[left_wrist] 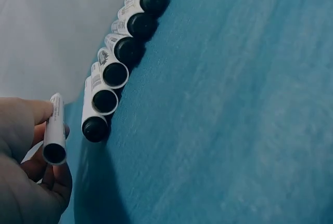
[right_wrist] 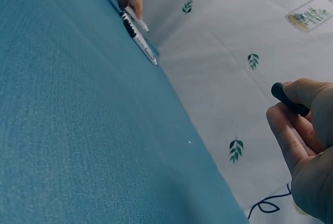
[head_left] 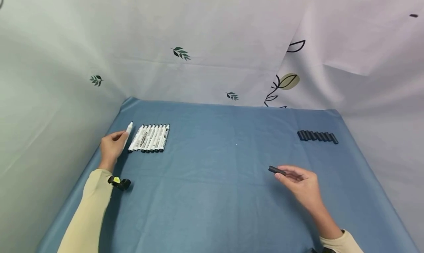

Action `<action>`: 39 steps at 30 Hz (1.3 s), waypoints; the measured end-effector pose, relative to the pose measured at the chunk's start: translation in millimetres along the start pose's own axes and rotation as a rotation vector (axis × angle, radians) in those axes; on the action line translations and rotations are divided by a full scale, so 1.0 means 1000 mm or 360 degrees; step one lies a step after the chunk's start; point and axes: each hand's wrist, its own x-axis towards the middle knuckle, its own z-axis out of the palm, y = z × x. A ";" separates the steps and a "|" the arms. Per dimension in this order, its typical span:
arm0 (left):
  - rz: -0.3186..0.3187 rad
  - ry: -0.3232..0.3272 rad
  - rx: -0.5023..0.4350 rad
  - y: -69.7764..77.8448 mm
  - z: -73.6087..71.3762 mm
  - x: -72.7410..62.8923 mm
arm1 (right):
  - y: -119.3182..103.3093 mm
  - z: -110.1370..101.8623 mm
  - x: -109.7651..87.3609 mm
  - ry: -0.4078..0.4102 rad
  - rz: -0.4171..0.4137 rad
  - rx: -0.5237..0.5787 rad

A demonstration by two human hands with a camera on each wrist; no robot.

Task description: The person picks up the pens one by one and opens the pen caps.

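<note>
At the far left of the table, my left hand (head_left: pixel 112 147) pinches a white marker (head_left: pixel 129 127) by its barrel, thumb against fingers. The left wrist view shows the black end of this marker (left_wrist: pixel 54 153) facing the camera. Just right of it lies a row of white markers (head_left: pixel 150 138), side by side, their narrow dark tips pointing to the back. My right hand (head_left: pixel 299 185) holds a black marker cap (head_left: pixel 276 169) between thumb and fingers, above the right half of the table. Behind that hand several black caps (head_left: pixel 317 136) lie in a slanting row.
A blue cloth (head_left: pixel 205 194) covers the table. White fabric (head_left: pixel 212 72) with leaf prints hangs along the back and both sides, close to the left hand. A black device (head_left: pixel 120 183) is strapped to the left wrist.
</note>
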 end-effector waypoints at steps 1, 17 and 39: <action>0.0002 -0.0002 0.0001 -0.001 0.000 0.001 | 0.000 0.000 0.000 0.0000 0.0003 -0.0002; -0.0010 -0.0061 -0.0023 -0.011 0.004 0.004 | -0.002 0.000 0.001 0.0038 -0.0026 0.0051; -0.0192 0.0296 -0.0223 0.008 0.003 -0.016 | 0.006 -0.002 0.007 0.0010 -0.0002 -0.0014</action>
